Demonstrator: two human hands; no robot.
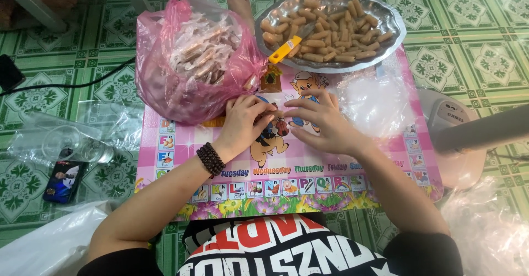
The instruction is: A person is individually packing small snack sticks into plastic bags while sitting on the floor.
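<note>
Left hand (242,123), beaded bracelet (210,160) on wrist, fingers curled and pinching a small brownish roll (274,112) at centre of the mat. Right hand (318,123) meeting it from 3 o'clock, fingertips closed on the same piece, remaining fingers splayed flat. Both grasping the one item between them (wrapper not resolvable; too small and partly covered by fingers).

Work surface: pink picture mat (308,168) on green patterned floor tiles (485,61).

At 12 to 1 o'clock of the hands: metal tray (394,25) holding many bare tan rolls, well filled. Yellow-handled tool (285,49) lying on the tray rim at its 7 o'clock edge (blade end not clear).

At 10 to 11 o'clock: pink plastic bag (165,83), open at top, bulging with wrapped pieces, touching the left hand's far side.

At 2 to 3 o'clock: loose clear plastic film (374,102) on the mat, just beside the right hand.

At 8 to 9 o'clock, off the mat: clear cup (66,142) lying on plastic, phone (63,181) near it.

Progress, judged: bag already heavily stocked, so a large share wrapped; tray far from bare, so much remaining. Current piece mid-handling, not yet in the bag.
</note>
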